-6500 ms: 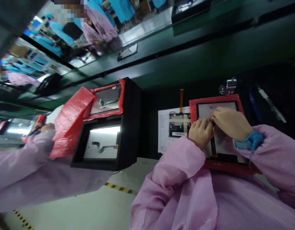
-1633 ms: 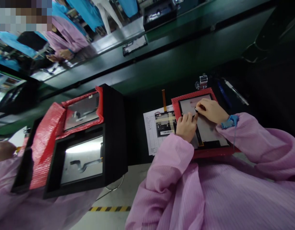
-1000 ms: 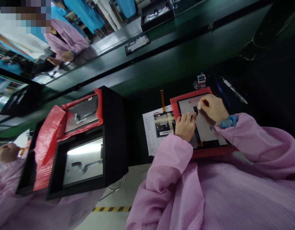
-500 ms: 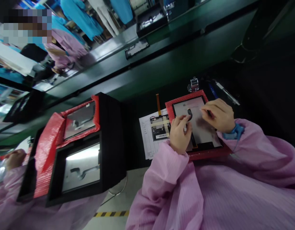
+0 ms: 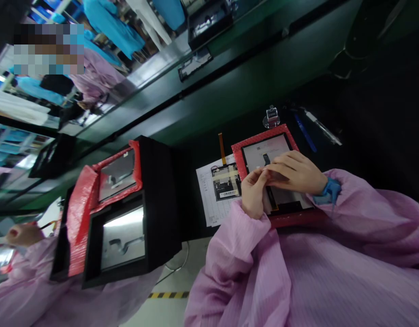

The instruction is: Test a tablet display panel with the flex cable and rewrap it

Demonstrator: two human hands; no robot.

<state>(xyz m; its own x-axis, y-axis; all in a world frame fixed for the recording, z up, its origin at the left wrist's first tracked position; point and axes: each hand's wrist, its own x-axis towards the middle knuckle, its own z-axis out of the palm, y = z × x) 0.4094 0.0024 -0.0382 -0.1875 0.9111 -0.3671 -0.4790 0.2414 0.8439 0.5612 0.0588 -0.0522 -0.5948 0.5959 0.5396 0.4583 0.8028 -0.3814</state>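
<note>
While the fingertips of the left hand (image 5: 253, 193) and the right hand (image 5: 294, 171) are held together, nearly closed, over the panel (image 5: 268, 146), any item pinched between them cannot be made out. The black cable (image 5: 266, 159) is exposed just beyond the fingertips, nearer the right hand, its long axis directed away from the body. Leftward room is bounded by the taped module (image 5: 226, 181); rightward, by the blue pen (image 5: 305, 133).
</note>
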